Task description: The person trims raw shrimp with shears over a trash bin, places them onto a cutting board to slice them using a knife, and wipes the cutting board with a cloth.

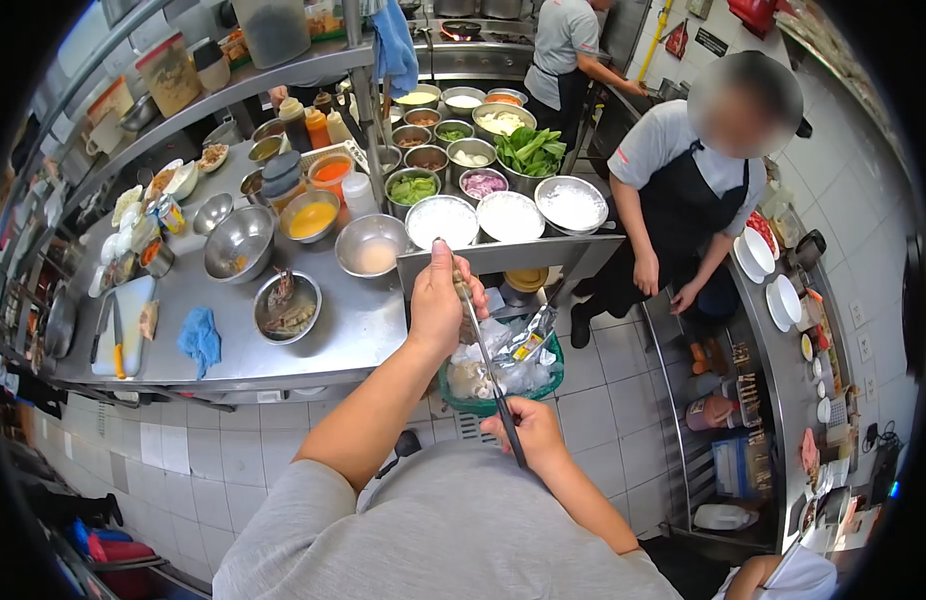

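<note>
A long thin knife (pixel 488 368) with a black handle runs between my two hands, above a green bin. My right hand (pixel 526 430) is closed round the handle, near my body. Farther forward, my left hand (pixel 446 300) is closed on a small brownish item (pixel 467 322) beside the blade's far end; what it is cannot be made out. Three bowls of white powder (pixel 442 222) stand just beyond my left hand. To the left, a metal bowl (pixel 288 307) holds pieces that look like raw seafood.
The green bin (pixel 550 380) with plastic bags stands below my hands. A co-worker (pixel 683 190) in a black apron stands at the right, another farther back. On the left counter lie a blue cloth (pixel 199 341) and a cutting board (pixel 133 325) with knives.
</note>
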{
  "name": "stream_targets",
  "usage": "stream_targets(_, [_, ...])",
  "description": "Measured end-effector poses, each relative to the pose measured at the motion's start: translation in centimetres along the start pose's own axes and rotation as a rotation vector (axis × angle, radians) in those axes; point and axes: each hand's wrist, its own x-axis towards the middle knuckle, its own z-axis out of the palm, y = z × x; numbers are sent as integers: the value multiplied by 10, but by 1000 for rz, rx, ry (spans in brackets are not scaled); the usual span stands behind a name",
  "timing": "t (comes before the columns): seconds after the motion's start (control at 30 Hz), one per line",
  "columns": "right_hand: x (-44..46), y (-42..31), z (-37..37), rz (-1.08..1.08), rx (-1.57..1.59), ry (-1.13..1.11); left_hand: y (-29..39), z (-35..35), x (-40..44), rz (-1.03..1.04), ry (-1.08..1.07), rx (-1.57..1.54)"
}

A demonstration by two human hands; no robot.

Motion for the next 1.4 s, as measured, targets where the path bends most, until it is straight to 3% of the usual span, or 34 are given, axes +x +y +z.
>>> stream_targets(0.23, [-5, -6, 2, -190, -68, 35, 14, 8, 0, 83, -30, 86])
stream_targets(0.53, [3, -13, 0, -29, 88, 70, 13, 13, -5, 118, -144, 181])
stream_targets(0.67, [5, -6, -4, -38, 83, 26, 18, 16, -1, 112, -91, 156])
stream_targets(0.73, [-1, -13, -2, -168, 61, -48, 18, 14, 0, 119, -82, 139])
stream_targets(0.9, [-1, -26, 4, -181, -47, 6, 4, 8, -10, 147, -168, 274])
stream_targets(0.97, [2, -21, 8, -33, 58, 35, 7, 7, -12, 175, -170, 286])
stream_targets(1.17, [5, -34, 20, -12, 76, 47, 16, -5, -7, 236, -213, 246])
stream_targets(1.27, [10, -25, 28, -161, 26, 9, 32, -11, -6, 313, -215, 297])
stream_targets(1.4, [15, -43, 41, -179, -61, -16, 35, -28, -6, 370, -233, 343])
